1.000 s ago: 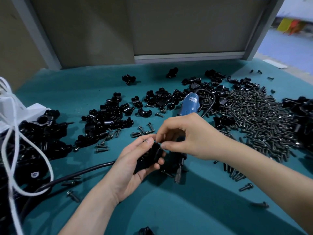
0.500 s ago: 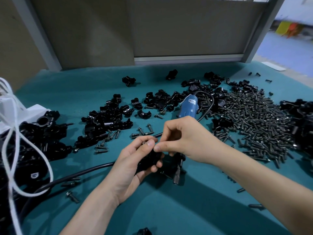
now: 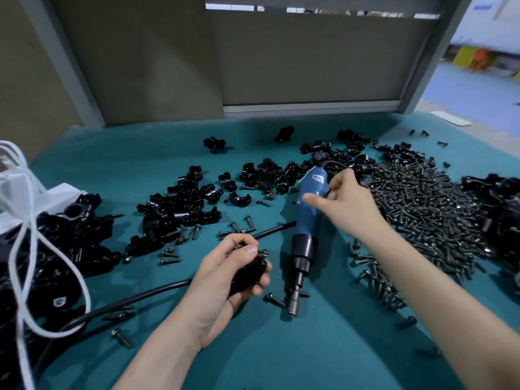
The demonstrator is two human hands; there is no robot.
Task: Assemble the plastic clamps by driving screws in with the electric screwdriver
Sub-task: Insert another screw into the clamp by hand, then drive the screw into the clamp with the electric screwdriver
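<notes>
The left grip (image 3: 225, 280) is closed around a black clamp (image 3: 254, 270), held just above the green counter (image 3: 281, 350). A small screw (image 3: 264, 252) seems to poke out of the top of the clamp, but it is hard to see how deep it sits.

The electric screwdriver (image 3: 305, 232) lies flat on the counter, just to the right of the clamp. Its metal tip (image 3: 293, 306) points toward the person. The right grip (image 3: 347, 205) is on the blue body near the top, with the thumb on one side and curled fingers on the other. It looks like it has taken hold of the tool, but the tool is not lifted yet.

Here is what I think could go wrong. The screw looks loose, so it could tip or fall out if the clamp wobbles when the tool comes near. Only one hand holds the clamp, so its parts could slide apart. If the tip meets the screw at a slant, it could slip off and poke a finger.

The tip lies among loose screws (image 3: 274, 300). The black cable (image 3: 146, 298) runs across the counter under the left arm. When the tool goes up, the cable could pull tight or drag those screws around. The big screw pile (image 3: 427, 218) sits right beside the right arm, so a quick swing could scatter it.
</notes>
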